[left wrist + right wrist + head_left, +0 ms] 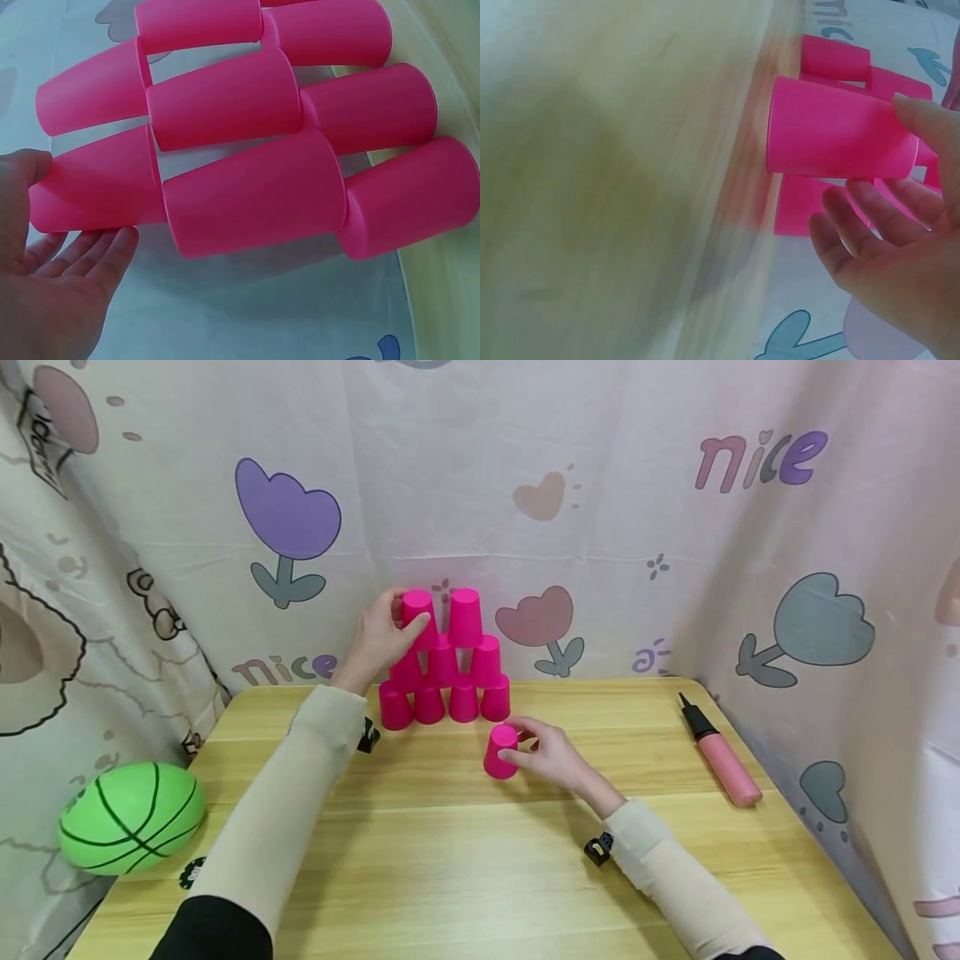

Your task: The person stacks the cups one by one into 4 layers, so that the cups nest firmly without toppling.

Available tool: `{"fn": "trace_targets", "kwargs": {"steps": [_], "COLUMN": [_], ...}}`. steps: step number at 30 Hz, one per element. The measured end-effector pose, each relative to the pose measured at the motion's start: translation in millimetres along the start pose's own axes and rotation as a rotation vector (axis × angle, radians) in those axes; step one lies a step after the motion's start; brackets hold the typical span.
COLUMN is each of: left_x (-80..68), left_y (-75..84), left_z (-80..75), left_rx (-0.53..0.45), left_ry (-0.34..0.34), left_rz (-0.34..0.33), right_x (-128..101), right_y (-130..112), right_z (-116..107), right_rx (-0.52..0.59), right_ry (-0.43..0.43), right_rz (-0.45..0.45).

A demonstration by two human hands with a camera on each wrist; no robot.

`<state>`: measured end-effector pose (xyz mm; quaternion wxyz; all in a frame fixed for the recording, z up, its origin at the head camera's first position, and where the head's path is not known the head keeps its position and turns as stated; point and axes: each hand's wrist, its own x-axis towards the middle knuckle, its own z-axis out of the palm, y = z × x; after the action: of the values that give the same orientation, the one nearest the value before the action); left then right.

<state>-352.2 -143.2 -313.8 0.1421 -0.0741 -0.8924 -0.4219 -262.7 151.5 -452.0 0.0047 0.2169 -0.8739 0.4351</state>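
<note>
Upside-down pink plastic cups [462, 702] form a stepped wall at the back of the table, with several along the bottom, three above them and two on top. My left hand [378, 642] holds the left top cup [417, 602], its thumb on one side and fingers on the other. In the left wrist view, that cup [101, 180] rests against the row below. Nearer the table's middle, my right hand [553, 757] grips a separate upside-down pink cup [500, 743] between thumb and fingers. Its narrow end is by the thumb in the right wrist view.
At the left edge of the wooden table [420, 877] sits a green ball [131, 818] with black lines. A pink hand pump [723, 760] with a black nozzle lies at the right. A printed curtain [450, 460] hangs close behind the cups.
</note>
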Motion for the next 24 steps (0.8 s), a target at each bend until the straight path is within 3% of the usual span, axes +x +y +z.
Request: {"fn": "trace_targets", "kwargs": {"steps": [24], "left_x": [5.1], "left_y": [-7.6], "left_z": [2.5], "left_rx": [-0.025], "left_ry": [-0.003], "left_rz": [-0.021], "right_x": [-5.2], "right_y": [6.4], "right_z": [5.8], "right_rx": [-0.007], "right_ry": [0.002], "right_rz": [0.044]}}
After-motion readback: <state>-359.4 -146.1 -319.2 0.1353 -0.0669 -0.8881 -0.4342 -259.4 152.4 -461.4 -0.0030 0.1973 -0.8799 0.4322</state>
